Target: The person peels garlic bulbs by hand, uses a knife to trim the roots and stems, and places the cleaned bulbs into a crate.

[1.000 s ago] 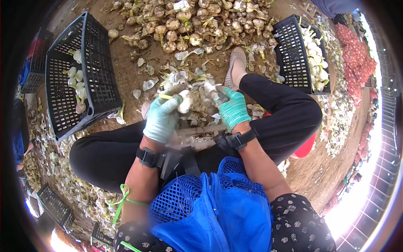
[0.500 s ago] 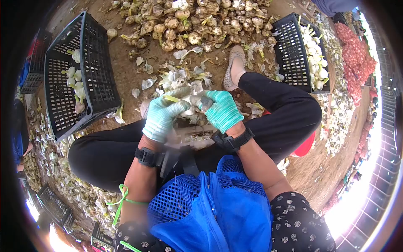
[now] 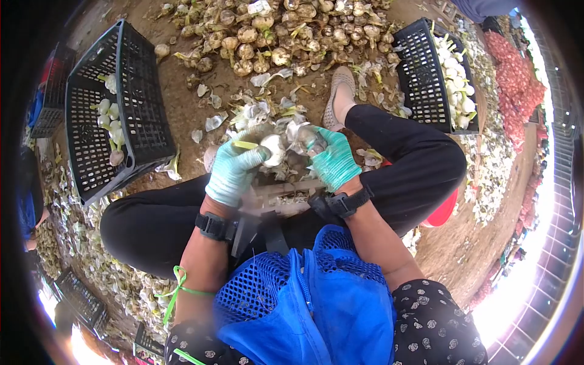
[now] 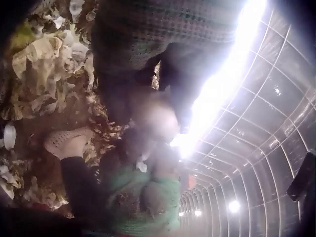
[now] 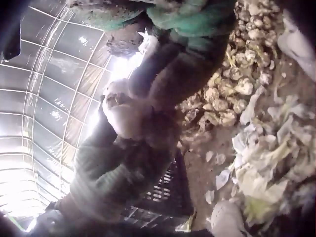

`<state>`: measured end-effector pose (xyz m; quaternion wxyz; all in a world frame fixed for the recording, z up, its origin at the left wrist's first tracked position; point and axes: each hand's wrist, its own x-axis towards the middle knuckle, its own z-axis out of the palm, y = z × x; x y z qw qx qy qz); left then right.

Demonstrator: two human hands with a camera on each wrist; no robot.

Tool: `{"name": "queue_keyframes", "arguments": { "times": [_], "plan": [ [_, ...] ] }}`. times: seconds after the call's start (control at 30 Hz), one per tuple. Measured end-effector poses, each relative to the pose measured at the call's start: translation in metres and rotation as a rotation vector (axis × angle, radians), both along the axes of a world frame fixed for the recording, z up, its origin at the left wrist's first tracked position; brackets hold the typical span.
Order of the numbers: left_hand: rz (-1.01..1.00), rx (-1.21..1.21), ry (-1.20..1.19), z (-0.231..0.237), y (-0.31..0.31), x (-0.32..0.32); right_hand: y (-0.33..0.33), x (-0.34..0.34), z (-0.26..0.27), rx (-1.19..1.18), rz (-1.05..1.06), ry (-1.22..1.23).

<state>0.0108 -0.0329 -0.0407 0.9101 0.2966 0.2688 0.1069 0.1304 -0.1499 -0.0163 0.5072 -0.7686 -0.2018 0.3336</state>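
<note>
In the head view my gloved left hand (image 3: 232, 171) grips a white garlic bulb (image 3: 274, 149), its cut yellow-green stem (image 3: 245, 145) lying across the fingers. My right hand (image 3: 336, 160), in the same sort of pale green glove with darkened fingertips, is just to the right of the bulb. It pinches loose papery garlic skin (image 3: 297, 135). From the right wrist, the bulb (image 5: 127, 117) shows its root end towards the right fingers, and a white scrap sits between thumb and fingers. The bulb (image 4: 159, 117) looks blurred in the left wrist view.
A black crate (image 3: 146, 115) with a few cleaned bulbs stands at left. Another crate (image 3: 420, 73), full of white bulbs, is at right. Unpeeled garlic (image 3: 280, 36) is heaped ahead. Shed skins (image 3: 255, 114) litter the ground; red net sacks (image 3: 514, 79) lie far right.
The right hand closed in over the bulb half a second ago and has now drawn back right, with skin at its fingertips. The left hand keeps its grip, nearly in place.
</note>
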Motion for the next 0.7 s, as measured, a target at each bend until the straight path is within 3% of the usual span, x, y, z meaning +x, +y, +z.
{"name": "queue_keyframes", "arguments": {
  "times": [0.13, 0.17, 0.3, 0.43, 0.5, 0.53, 0.6, 0.67, 0.7],
  "plan": [
    [0.015, 0.066, 0.021, 0.002, 0.001, 0.001, 0.002, -0.007, 0.020, -0.013, 0.096, 0.018],
    [0.015, 0.125, 0.052, 0.003, 0.000, 0.001, 0.004, -0.008, 0.009, -0.087, 0.169, -0.306],
    [-0.014, 0.259, 0.146, 0.008, 0.001, -0.001, 0.006, -0.007, 0.002, -0.145, 0.229, -0.306],
    [-0.039, 0.138, 0.091, 0.008, 0.003, -0.005, 0.002, -0.004, -0.028, -0.089, 0.138, -0.206],
    [-0.052, 0.088, 0.021, 0.007, 0.001, -0.004, 0.001, -0.001, -0.029, -0.222, 0.143, -0.387],
    [-0.047, 0.088, 0.024, 0.005, 0.003, -0.005, 0.001, -0.001, -0.027, -0.222, 0.149, -0.385],
    [-0.041, 0.066, 0.077, 0.000, 0.005, -0.006, 0.004, -0.002, -0.007, 0.011, -0.093, 0.076],
    [-0.033, 0.066, 0.048, 0.004, 0.003, -0.002, 0.002, -0.001, -0.003, -0.036, -0.067, 0.096],
    [-0.017, 0.057, 0.044, 0.004, 0.003, -0.001, 0.002, -0.002, -0.007, -0.029, 0.047, 0.009]
  ]
}}
